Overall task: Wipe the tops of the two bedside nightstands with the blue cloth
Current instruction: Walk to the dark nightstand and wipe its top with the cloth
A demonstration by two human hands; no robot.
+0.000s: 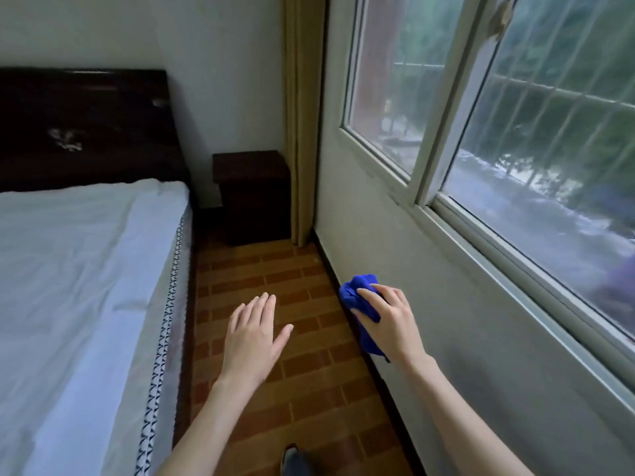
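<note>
Brick-patterned floor [302, 389] runs between the bed [68, 269] on the left and the white wall [429, 269] under the window [532, 139] on the right. At the far end, one dark nightstand [251, 164] stands in the corner between the dark headboard [86, 125] and the beige curtain [302, 132], its top well apart from both my hands.

My right hand [395, 324] is up near the wall, its fingers [370, 297] curled over the bunched blue cloth [359, 285], gripping it, with a tail of it hanging below my palm. My left hand [252, 341] hovers over the floor, palm down, fingers [259, 312] straight and together, thumb spread, holding nothing. The toe of my shoe [292, 460] shows at the near edge.
</note>
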